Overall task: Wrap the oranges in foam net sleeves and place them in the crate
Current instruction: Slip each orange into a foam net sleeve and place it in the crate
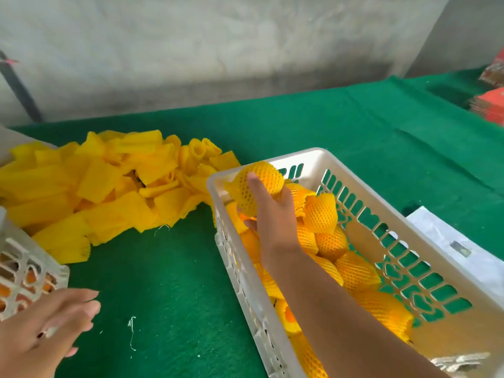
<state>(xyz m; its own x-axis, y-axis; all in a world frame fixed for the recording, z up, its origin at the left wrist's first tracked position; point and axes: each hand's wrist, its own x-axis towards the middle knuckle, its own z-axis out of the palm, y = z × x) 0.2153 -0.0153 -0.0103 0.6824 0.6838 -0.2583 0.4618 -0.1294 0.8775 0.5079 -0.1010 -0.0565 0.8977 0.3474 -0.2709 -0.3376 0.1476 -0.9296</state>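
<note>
Left hand: low at the near left, the left hand point(46, 327) hovers over the green desk point(169, 296), fingers spread and loose, gripping nothing, just beside the corner of a second white crate point(26, 271).
Right hand: reaching across from the near right, the right hand point(268, 214) is clamped on a wrapped orange point(255, 185), thumb over its top, fingers curled underneath.
Wrapped orange: fully inside its yellow foam net sleeve, held at the far left corner of the white crate point(403, 301), about level with the rim.
White crate: slotted walls, sitting at an angle on the desk, already carrying a heap of netted oranges point(351, 268) along its floor.
Sleeve pile: loose yellow foam net sleeves point(109, 181) lie flat and jumbled on the desk, left of the crate, a few standing open as tubes at the back.
Second crate: orange fruit shows through its lattice wall; how full it is cannot be told.
Right edge: white paper point(458, 241) lies by the crate; red boxes point(491, 105) sit at the far corner, blurred.
</note>
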